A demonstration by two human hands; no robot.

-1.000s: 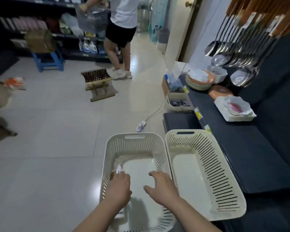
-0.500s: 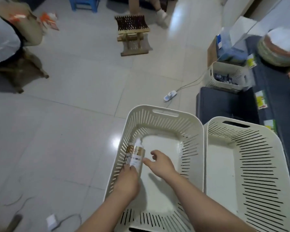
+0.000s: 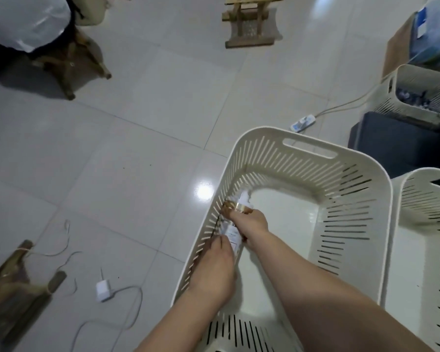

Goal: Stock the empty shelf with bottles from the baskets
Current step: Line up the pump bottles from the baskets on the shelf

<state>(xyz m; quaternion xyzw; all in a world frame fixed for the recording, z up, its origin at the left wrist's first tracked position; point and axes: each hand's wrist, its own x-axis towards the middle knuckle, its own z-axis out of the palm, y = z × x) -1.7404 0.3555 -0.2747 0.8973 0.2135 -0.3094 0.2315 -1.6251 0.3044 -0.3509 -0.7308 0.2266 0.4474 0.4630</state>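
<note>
Both hands are down inside the nearer cream slatted basket (image 3: 308,148), closed on one bottle (image 3: 231,234) that lies close against the basket's left wall. The bottle is white with a gold band below its pale cap, and it points away from the person, cap toward the basket's far end. The left hand (image 3: 214,270) takes the lower body, its fingers (image 3: 221,246) curled over the label. The right hand (image 3: 253,224) grips higher up, its fingers (image 3: 239,217) wrapped round the bottle just below the gold band. The hands hide the bottle's base, so I cannot tell whether it touches the basket's bottom. A second cream basket (image 3: 422,224) stands just beside the first on its right. Farther off on the right, a smaller basket (image 3: 391,80) holds small dark items. A white power strip (image 3: 303,123) and a white charger (image 3: 102,290) lie well apart on the tiled floor (image 3: 137,148).
</note>
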